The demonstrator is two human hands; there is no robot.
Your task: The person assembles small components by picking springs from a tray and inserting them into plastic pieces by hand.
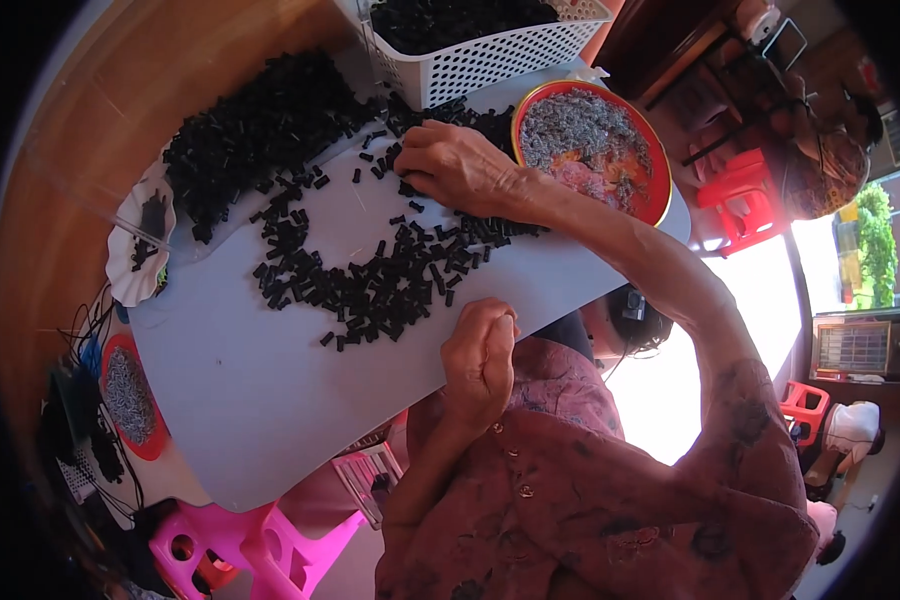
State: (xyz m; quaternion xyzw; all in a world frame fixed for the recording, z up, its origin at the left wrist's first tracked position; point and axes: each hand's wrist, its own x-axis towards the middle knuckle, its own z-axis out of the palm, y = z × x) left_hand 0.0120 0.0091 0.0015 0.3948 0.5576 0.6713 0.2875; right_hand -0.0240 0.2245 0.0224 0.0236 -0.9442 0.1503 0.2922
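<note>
A grey board (260, 400) lies across my lap, strewn with several small black tube-like pieces (370, 290). A thicker heap of the same black pieces (260, 120) covers its far left part. My right hand (460, 165) reaches across and rests palm down on the pieces at the far side. Its fingertips are bent into them and hidden. My left hand (482, 352) sits at the board's near edge, curled into a fist with nothing showing in it.
A white perforated basket (490, 62) holding black pieces stands at the far edge. Beside it is a red-rimmed round tray (658, 205) of small grey parts. At the left are a white paper plate (135, 250) and an orange dish (130, 395). A pink stool (250, 550) stands below.
</note>
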